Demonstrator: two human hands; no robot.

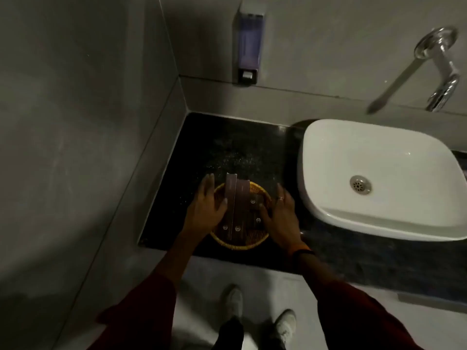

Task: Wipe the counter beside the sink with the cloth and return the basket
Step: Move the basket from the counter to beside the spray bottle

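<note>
The basket [237, 246] is set on the bench [227, 147], at 9 o'clock from the sink [328, 213]. It is pressed between the left hand [204, 210] and the right hand [280, 218], both grips spread. Marks on the boxes [238, 198] cannot be read.

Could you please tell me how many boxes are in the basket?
4: two long boxes lie side by side across the middle of the basket; two shorter boxes sit near the right hand. More may be hidden underneath.
</note>
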